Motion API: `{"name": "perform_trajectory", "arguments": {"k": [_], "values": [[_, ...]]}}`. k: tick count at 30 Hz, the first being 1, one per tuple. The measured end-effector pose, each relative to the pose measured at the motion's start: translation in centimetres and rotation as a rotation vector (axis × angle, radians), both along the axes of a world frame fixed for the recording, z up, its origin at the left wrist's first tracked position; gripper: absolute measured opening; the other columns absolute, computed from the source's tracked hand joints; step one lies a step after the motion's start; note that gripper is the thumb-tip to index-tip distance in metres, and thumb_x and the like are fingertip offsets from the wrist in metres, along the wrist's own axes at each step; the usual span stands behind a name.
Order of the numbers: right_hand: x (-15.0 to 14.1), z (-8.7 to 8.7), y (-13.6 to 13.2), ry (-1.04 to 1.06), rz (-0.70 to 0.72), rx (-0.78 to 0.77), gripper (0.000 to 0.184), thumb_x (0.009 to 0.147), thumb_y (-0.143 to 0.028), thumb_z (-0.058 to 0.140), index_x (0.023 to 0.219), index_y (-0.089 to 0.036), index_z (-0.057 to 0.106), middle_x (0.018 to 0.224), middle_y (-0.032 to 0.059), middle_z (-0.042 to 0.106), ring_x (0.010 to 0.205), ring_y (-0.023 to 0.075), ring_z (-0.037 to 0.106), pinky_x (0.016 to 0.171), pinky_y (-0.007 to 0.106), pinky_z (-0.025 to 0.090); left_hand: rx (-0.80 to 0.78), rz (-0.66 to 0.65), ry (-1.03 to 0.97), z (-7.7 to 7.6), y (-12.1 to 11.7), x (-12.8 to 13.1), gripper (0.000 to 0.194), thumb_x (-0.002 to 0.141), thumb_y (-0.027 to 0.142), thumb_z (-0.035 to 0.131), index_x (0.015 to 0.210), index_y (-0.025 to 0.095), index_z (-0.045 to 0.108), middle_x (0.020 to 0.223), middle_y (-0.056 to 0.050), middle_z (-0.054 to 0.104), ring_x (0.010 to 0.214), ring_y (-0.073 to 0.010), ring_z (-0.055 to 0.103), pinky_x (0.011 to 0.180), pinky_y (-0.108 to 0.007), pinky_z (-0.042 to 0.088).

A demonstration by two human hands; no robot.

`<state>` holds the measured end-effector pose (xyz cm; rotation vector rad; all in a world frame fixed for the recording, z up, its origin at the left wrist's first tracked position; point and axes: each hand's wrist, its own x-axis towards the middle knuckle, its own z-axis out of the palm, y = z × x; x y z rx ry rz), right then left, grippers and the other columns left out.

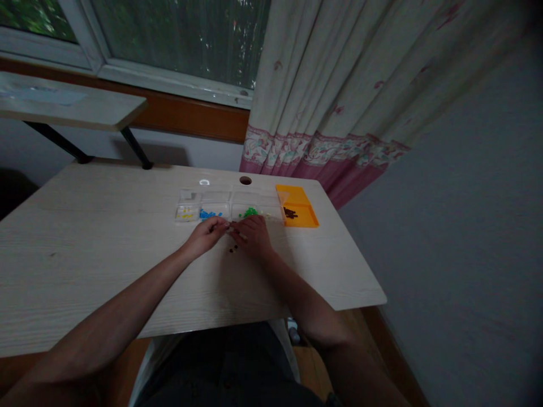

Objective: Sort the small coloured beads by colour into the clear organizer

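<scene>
In the head view my left hand [207,236] and my right hand [255,236] meet over the table, fingertips pinched close together. Whatever they hold between them is too small and dark to make out. Just in front of the hands lie a few small dark pieces [231,250]. Behind them sits a clear plastic compartment box [231,198] with its clear lid part raised at the back. Its sections hold yellow pieces [185,213], blue pieces [207,214] and green pieces [250,212]. My right hand partly hides the section with the green pieces.
An orange tray [303,198] with brown pieces [290,213] stands right of the box. The pale wooden table [127,226] has a round cable hole [245,180] near its back edge. A raised shelf [106,107] is at the back left; a curtain [314,113] hangs behind.
</scene>
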<state>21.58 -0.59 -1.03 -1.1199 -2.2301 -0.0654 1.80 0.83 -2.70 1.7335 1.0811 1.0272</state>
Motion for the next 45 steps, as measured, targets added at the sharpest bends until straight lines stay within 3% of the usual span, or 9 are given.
{"name": "perform_trajectory", "arguments": {"k": [5, 12, 16, 22, 26, 30, 35, 45], "values": [[-0.8, 0.2, -0.7, 0.037, -0.049, 0.055, 0.018, 0.095, -0.037, 0.058, 0.099, -0.030, 0.075, 0.085, 0.0014, 0.073, 0.092, 0.0185, 0.060, 0.092, 0.037, 0.039, -0.137, -0.036, -0.158, 0.1, -0.2, 0.2, 0.043, 0.086, 0.060, 0.056, 0.085, 0.017, 0.064, 0.083, -0.003, 0.066, 0.077, -0.0170, 0.058, 0.070, -0.029, 0.047], [0.3, 0.6, -0.4, 0.041, -0.047, 0.090, 0.017, 0.094, -0.033, 0.059, 0.098, -0.029, 0.075, 0.084, 0.0015, 0.073, 0.091, 0.0180, 0.060, 0.092, 0.036, 0.037, -0.046, 0.003, -0.064, -0.2, -0.3, 0.4, 0.047, 0.088, 0.060, 0.051, 0.089, 0.017, 0.068, 0.086, -0.005, 0.068, 0.081, -0.0186, 0.060, 0.074, -0.031, 0.049], [4.7, 0.9, 1.2, 0.123, -0.279, 0.112, 0.019, 0.094, -0.032, 0.058, 0.097, -0.026, 0.076, 0.088, 0.0045, 0.073, 0.089, 0.0191, 0.060, 0.090, 0.037, 0.037, -0.010, 0.003, 0.009, 0.1, -0.4, 0.5, 0.045, 0.091, 0.058, 0.048, 0.096, 0.018, 0.068, 0.090, -0.006, 0.070, 0.086, -0.0205, 0.063, 0.078, -0.033, 0.049], [12.1, 0.2, 2.8, 0.208, -0.792, 0.073, 0.030, 0.093, -0.035, 0.052, 0.095, -0.018, 0.077, 0.090, 0.0112, 0.072, 0.091, 0.0244, 0.053, 0.086, 0.040, 0.036, 0.032, 0.011, 0.051, 0.5, -0.5, 0.1, 0.038, 0.093, 0.050, 0.047, 0.098, 0.018, 0.068, 0.092, -0.006, 0.070, 0.085, -0.0192, 0.062, 0.079, -0.033, 0.050], [13.2, -0.7, 2.8, 0.156, -0.890, 0.044, 0.033, 0.090, -0.033, 0.049, 0.083, -0.016, 0.077, 0.085, 0.0141, 0.068, 0.089, 0.0253, 0.049, 0.080, 0.039, 0.036, 0.164, 0.046, 0.145, 0.4, -0.7, -0.1, 0.031, 0.095, 0.038, 0.046, 0.105, 0.018, 0.068, 0.086, -0.005, 0.064, 0.078, -0.0165, 0.057, 0.072, -0.031, 0.048], [12.8, -1.3, 3.0, 0.121, -0.936, 0.072, 0.029, 0.086, -0.027, 0.050, 0.088, -0.016, 0.077, 0.085, 0.0134, 0.064, 0.089, 0.0250, 0.047, 0.077, 0.038, 0.036, 0.308, -0.044, 0.295, 0.6, -1.4, 0.0, 0.028, 0.094, 0.028, 0.049, 0.115, 0.020, 0.067, 0.095, -0.006, 0.057, 0.085, -0.0174, 0.055, 0.079, -0.033, 0.050], [11.6, -0.6, 3.3, 0.198, -0.819, 0.104, 0.030, 0.088, -0.026, 0.048, 0.093, -0.017, 0.076, 0.087, 0.0116, 0.066, 0.088, 0.0240, 0.048, 0.080, 0.039, 0.037, 0.370, -0.077, 0.455, 0.3, -1.7, 0.4, 0.029, 0.093, 0.023, 0.050, 0.119, 0.021, 0.063, 0.103, -0.008, 0.055, 0.099, -0.0216, 0.055, 0.090, -0.037, 0.050], [3.7, 0.2, 0.7, 0.081, -0.258, 0.054, 0.026, 0.090, -0.020, 0.056, 0.108, -0.027, 0.073, 0.094, 0.0047, 0.072, 0.100, 0.0217, 0.058, 0.094, 0.039, 0.037, 0.381, -0.051, 0.494, 0.2, -1.6, 0.5, 0.020, 0.095, 0.027, 0.048, 0.104, 0.019, 0.064, 0.096, -0.007, 0.053, 0.091, -0.0212, 0.054, 0.084, -0.036, 0.050]]}}
